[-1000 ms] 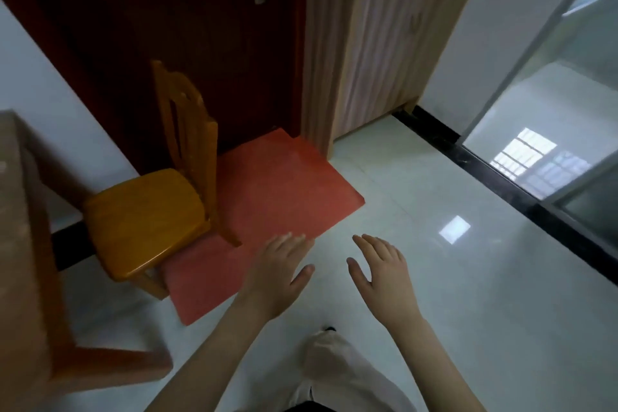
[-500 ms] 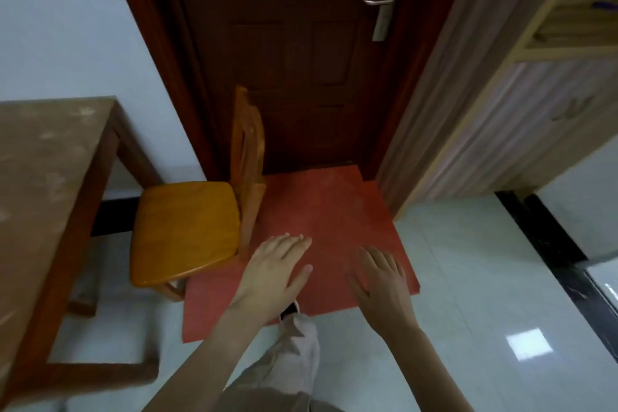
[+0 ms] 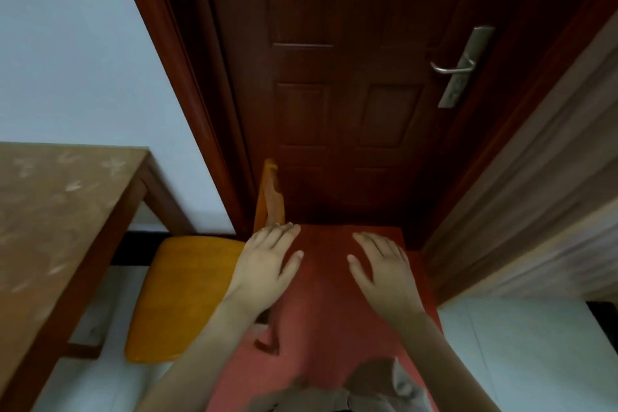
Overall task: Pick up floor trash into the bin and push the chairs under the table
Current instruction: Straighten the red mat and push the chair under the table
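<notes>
A yellow wooden chair point(image 3: 180, 294) stands beside the brown table point(image 3: 57, 221), its seat facing the table and its backrest point(image 3: 269, 197) toward the door. My left hand point(image 3: 264, 267) hovers open just right of the seat, near the foot of the backrest, touching nothing that I can see. My right hand point(image 3: 384, 267) is open too, held over the red mat point(image 3: 334, 311) with spread fingers. No floor trash or bin is in sight.
A dark red door point(image 3: 351, 77) with a metal handle point(image 3: 458, 67) is straight ahead. A wooden cabinet point(image 3: 535, 204) rises on the right. White tile floor point(image 3: 521, 354) lies at lower right. My trouser leg point(image 3: 371, 388) shows at the bottom.
The view has swung left and moved closer to the door and chair. Both hands stay open and have come nearer the chair's backrest.
</notes>
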